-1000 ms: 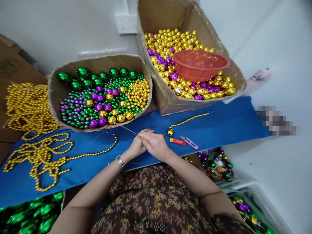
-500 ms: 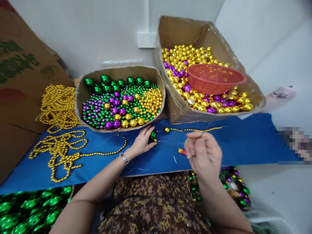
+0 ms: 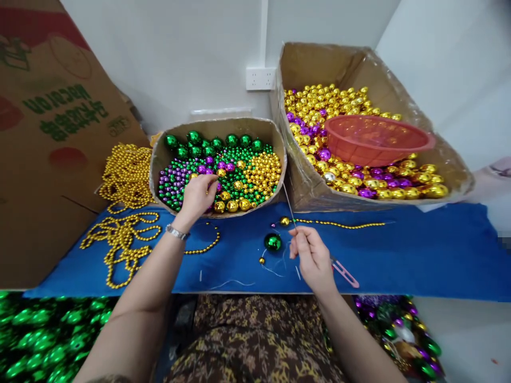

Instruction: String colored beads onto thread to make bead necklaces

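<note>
My left hand [image 3: 202,194] reaches into the low cardboard box [image 3: 157,165] of loose beads, thumb and fingertips pinched together among purple and gold beads. Whether a bead sits between them is hidden. Between the fingers of my right hand [image 3: 313,258] is a long thin needle [image 3: 289,202], tilted up over the blue cloth. Beside that hand, a large green bead [image 3: 273,242] and a small gold bead [image 3: 262,260] lie on clear thread. Just beyond are a small purple bead [image 3: 273,225], a bigger gold bead [image 3: 285,221] and a strand of small gold beads [image 3: 343,224].
A taller box [image 3: 315,197] at the back right holds gold and purple beads and a red plastic basket [image 3: 379,141]. Gold bead strands [image 3: 128,239] pile up at left. A pink-handled tool [image 3: 346,273] lies by my right wrist. Large green beads [image 3: 48,340] fill the lower left.
My left hand has let go of the green bead and moved left and up into the bead box. My right hand has shifted slightly left and lower, and its needle now shows clearly.
</note>
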A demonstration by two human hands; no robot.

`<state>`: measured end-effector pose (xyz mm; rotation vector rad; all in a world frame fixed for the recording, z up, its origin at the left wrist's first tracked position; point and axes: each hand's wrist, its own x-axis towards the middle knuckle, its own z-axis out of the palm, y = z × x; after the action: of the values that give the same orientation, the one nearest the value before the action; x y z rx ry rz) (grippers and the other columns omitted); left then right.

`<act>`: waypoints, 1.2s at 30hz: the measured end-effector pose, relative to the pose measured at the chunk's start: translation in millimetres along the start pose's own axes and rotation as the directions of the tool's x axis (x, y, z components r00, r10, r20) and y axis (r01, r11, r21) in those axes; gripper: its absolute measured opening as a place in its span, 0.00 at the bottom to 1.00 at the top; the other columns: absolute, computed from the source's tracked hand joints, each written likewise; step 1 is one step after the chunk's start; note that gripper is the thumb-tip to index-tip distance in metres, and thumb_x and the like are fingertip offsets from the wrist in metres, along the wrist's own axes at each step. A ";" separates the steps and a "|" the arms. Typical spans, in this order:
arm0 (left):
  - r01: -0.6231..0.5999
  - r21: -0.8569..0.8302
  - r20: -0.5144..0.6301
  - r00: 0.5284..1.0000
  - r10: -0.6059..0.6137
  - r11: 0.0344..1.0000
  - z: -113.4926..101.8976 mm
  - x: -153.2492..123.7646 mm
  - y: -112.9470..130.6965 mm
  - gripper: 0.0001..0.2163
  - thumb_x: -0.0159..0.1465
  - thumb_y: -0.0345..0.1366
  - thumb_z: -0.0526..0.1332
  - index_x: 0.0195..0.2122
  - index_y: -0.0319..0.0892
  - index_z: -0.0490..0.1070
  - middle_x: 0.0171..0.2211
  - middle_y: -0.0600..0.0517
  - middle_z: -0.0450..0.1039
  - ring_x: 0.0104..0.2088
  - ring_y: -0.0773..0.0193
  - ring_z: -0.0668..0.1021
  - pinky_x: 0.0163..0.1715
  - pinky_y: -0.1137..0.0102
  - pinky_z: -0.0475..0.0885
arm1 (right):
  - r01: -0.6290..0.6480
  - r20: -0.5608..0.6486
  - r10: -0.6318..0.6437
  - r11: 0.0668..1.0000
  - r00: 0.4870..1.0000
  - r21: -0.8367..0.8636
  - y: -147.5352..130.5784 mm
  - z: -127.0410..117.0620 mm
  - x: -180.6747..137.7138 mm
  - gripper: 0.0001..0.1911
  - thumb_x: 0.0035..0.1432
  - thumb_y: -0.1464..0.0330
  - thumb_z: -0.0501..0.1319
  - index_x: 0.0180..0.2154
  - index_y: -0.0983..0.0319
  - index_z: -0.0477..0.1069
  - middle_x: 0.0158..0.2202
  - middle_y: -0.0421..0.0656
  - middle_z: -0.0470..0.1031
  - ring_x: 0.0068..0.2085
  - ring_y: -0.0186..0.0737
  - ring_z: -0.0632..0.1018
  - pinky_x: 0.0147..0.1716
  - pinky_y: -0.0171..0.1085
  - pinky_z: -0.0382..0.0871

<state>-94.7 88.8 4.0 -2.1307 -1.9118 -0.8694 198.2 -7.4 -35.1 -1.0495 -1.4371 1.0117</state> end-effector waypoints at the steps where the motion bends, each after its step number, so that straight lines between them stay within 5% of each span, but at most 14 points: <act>1: 0.019 0.068 0.059 0.998 -0.023 0.997 0.7 6.0 -7.9 0.13 0.65 0.36 0.56 0.45 0.38 0.76 0.41 0.42 0.78 0.42 0.53 0.77 0.44 0.61 0.69 | 0.000 0.002 0.001 1.000 1.000 -0.011 0.1 0.4 0.0 0.12 0.69 0.60 0.50 0.41 0.59 0.67 0.22 0.34 0.65 0.24 0.30 0.70 0.26 0.32 0.66; 6: -0.062 0.228 0.328 0.945 -0.017 0.972 10.3 21.2 -23.4 0.16 0.62 0.40 0.60 0.48 0.39 0.76 0.40 0.40 0.77 0.44 0.46 0.74 0.46 0.56 0.66 | 0.014 0.040 -0.009 0.991 0.999 -0.132 0.9 4.6 0.1 0.12 0.70 0.61 0.49 0.44 0.59 0.66 0.23 0.35 0.67 0.25 0.31 0.73 0.28 0.32 0.67; 9: -0.004 0.131 0.285 0.958 -0.034 0.991 14.1 20.6 -18.1 0.14 0.58 0.37 0.63 0.44 0.38 0.76 0.40 0.40 0.76 0.45 0.45 0.74 0.48 0.53 0.66 | 0.049 0.081 -0.032 0.977 0.996 -0.206 3.2 6.0 -1.3 0.11 0.69 0.63 0.49 0.45 0.60 0.66 0.25 0.36 0.70 0.26 0.32 0.75 0.29 0.31 0.69; 11: 0.114 -0.139 0.195 0.977 -0.086 0.984 13.3 15.2 -9.3 0.13 0.58 0.37 0.63 0.43 0.38 0.75 0.40 0.41 0.75 0.44 0.49 0.75 0.47 0.54 0.68 | 0.083 0.105 -0.058 0.965 0.993 -0.250 4.8 6.9 -2.8 0.11 0.69 0.64 0.49 0.45 0.60 0.66 0.25 0.36 0.71 0.26 0.32 0.76 0.29 0.31 0.69; 13: 0.264 -0.545 0.189 0.963 -0.190 0.796 9.4 5.5 3.7 0.14 0.58 0.39 0.63 0.44 0.39 0.73 0.39 0.44 0.74 0.41 0.55 0.76 0.45 0.57 0.72 | 0.134 0.119 -0.102 0.941 0.988 -0.310 5.7 8.6 -4.3 0.10 0.69 0.65 0.50 0.44 0.60 0.67 0.26 0.37 0.74 0.27 0.33 0.77 0.30 0.31 0.69; 15: 0.393 -0.823 0.312 0.916 -0.251 0.410 3.4 -6.4 19.3 0.15 0.58 0.41 0.64 0.45 0.40 0.71 0.37 0.48 0.74 0.37 0.60 0.78 0.41 0.60 0.75 | 0.209 0.132 -0.171 0.906 0.976 -0.368 5.5 11.4 -5.5 0.09 0.68 0.66 0.51 0.43 0.60 0.68 0.30 0.39 0.77 0.29 0.33 0.79 0.32 0.31 0.70; 18: 0.476 -0.879 0.471 0.852 -0.227 -0.036 -5.8 -22.5 40.7 0.14 0.58 0.38 0.65 0.44 0.41 0.72 0.35 0.49 0.75 0.33 0.63 0.80 0.38 0.64 0.78 | 0.306 0.158 -0.262 0.853 0.952 -0.423 4.7 16.1 -6.8 0.09 0.68 0.68 0.52 0.43 0.60 0.69 0.35 0.42 0.79 0.32 0.35 0.80 0.35 0.32 0.70; 21: 0.469 -0.861 0.506 0.832 -0.229 -0.198 -11.0 -31.2 52.1 0.12 0.57 0.34 0.66 0.42 0.39 0.73 0.34 0.49 0.76 0.32 0.64 0.80 0.36 0.68 0.79 | 0.353 0.175 -0.307 0.812 0.935 -0.464 5.5 18.5 -8.0 0.09 0.67 0.69 0.52 0.43 0.60 0.69 0.36 0.43 0.80 0.33 0.36 0.80 0.36 0.33 0.70; 29: 0.447 -0.853 0.509 0.825 -0.244 -0.268 -15.3 -35.3 55.5 0.11 0.56 0.33 0.68 0.40 0.37 0.76 0.32 0.50 0.76 0.28 0.69 0.78 0.34 0.71 0.79 | 0.365 0.192 -0.311 0.772 0.931 -0.521 11.3 18.7 -8.1 0.10 0.68 0.69 0.51 0.43 0.61 0.70 0.36 0.43 0.81 0.34 0.37 0.81 0.35 0.33 0.71; 36: 0.469 -0.880 0.474 0.856 -0.206 -0.075 -13.2 -54.0 71.0 0.14 0.55 0.34 0.70 0.42 0.40 0.77 0.35 0.50 0.76 0.35 0.66 0.78 0.35 0.71 0.79 | 0.331 0.184 -0.276 0.790 0.943 -0.516 14.7 23.3 -6.2 0.10 0.67 0.69 0.51 0.42 0.60 0.71 0.35 0.43 0.80 0.34 0.37 0.81 0.35 0.32 0.70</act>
<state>-32.7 23.4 6.1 -2.1140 -2.2046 -3.1113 176.8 -10.7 -53.2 -1.1172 -1.9708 0.4236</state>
